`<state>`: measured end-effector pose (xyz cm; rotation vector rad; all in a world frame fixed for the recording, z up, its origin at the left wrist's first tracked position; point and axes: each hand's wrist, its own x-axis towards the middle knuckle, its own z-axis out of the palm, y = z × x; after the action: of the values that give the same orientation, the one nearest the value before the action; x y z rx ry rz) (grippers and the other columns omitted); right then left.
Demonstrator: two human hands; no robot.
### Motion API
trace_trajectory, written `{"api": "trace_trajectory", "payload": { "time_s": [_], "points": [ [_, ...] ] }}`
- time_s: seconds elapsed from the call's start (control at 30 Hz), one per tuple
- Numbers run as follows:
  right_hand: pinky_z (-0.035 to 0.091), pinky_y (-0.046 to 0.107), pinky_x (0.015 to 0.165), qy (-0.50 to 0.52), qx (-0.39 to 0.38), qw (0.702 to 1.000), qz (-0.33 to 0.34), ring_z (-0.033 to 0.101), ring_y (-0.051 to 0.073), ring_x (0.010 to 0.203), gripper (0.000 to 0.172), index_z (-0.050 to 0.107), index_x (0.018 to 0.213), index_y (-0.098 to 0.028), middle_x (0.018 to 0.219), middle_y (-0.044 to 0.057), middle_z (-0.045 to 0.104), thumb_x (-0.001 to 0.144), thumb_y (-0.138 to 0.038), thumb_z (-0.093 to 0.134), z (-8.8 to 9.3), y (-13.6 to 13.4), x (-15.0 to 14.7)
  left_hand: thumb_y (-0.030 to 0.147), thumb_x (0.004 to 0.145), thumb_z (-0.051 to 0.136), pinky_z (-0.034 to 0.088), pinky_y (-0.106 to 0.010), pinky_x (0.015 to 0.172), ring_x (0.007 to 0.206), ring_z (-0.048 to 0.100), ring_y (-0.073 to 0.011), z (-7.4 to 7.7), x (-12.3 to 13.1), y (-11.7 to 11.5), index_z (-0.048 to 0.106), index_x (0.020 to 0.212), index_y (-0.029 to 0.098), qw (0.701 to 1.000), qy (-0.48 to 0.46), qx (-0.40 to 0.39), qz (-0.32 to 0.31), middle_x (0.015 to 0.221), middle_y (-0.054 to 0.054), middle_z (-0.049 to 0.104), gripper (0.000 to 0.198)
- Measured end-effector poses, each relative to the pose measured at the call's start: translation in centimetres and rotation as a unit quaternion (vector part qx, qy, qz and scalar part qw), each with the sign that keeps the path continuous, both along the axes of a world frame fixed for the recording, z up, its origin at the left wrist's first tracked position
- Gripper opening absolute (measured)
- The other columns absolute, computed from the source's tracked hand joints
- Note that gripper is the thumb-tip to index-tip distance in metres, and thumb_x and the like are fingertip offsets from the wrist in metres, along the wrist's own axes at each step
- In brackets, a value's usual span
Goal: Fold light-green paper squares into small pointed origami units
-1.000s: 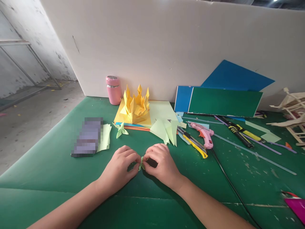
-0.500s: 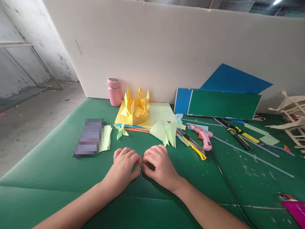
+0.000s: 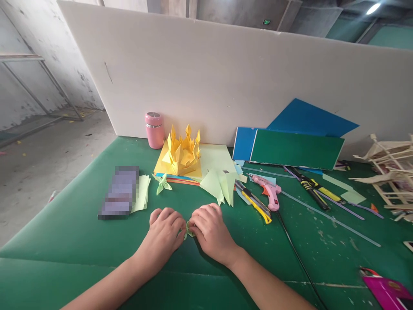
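Note:
Between my hands, just above the green table (image 3: pixel 106 267), is a small folded piece of light green paper (image 3: pixel 188 232), mostly covered by my fingers. My left hand (image 3: pixel 166 230) pinches its left side, thumb against fingertips. My right hand (image 3: pixel 211 230) grips the right side with its fingers curled over. Beyond them lies a light green paper flower (image 3: pixel 164 184) with pointed petals. Folded light green paper pieces (image 3: pixel 222 185) lie behind my right hand. A yellow folded-paper crown (image 3: pixel 183 157) stands on a stack of coloured paper.
At left lie a blurred dark flat object (image 3: pixel 119 193) and light green paper sheets (image 3: pixel 142 196). A pink thermos (image 3: pixel 155 131) stands behind. A yellow utility knife (image 3: pixel 258 204) and a pink glue gun (image 3: pixel 269 191), its cord trailing forward, lie at right. A white board (image 3: pixel 193 69) rises behind.
The view has tilted up a little. My fingers have shifted slightly on the folded paper, and more of its green shows between them.

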<state>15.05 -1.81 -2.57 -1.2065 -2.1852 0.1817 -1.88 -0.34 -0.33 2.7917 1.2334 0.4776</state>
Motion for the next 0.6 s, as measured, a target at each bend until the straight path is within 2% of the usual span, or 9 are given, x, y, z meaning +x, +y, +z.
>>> {"api": "trace_trajectory", "payload": {
  "time_s": [0.37, 0.6],
  "points": [
    [0.027, 0.034, 0.084, 0.0, 0.046, 0.999, -0.01, 0.047, 0.016, 0.081, 0.018, 0.052, 0.077, -0.019, 0.079, 0.0, 0.059, 0.087, -0.008, 0.042, -0.8, -0.1, -0.3, 0.012, 0.09, 0.037, 0.036, -0.036, 0.072, 0.074, 0.051, -0.02, -1.0, -0.4, -0.3, 0.052, 0.073, 0.02, 0.999, -0.043, 0.022, -0.02, 0.075, -0.002, 0.062, 0.023],
    [0.027, 0.033, 0.083, 0.011, 0.038, 0.999, -0.025, 0.045, 0.016, 0.079, 0.02, 0.05, 0.076, -0.019, 0.076, 0.0, 0.057, 0.087, -0.008, 0.038, -0.7, -0.1, -0.5, 0.011, 0.09, 0.035, 0.035, -0.035, 0.072, 0.074, 0.049, -0.0191, -1.2, -0.3, -0.3, 0.049, 0.075, 0.02, 0.996, -0.085, 0.013, -0.014, 0.075, -0.001, 0.061, 0.023]
  ]
}}
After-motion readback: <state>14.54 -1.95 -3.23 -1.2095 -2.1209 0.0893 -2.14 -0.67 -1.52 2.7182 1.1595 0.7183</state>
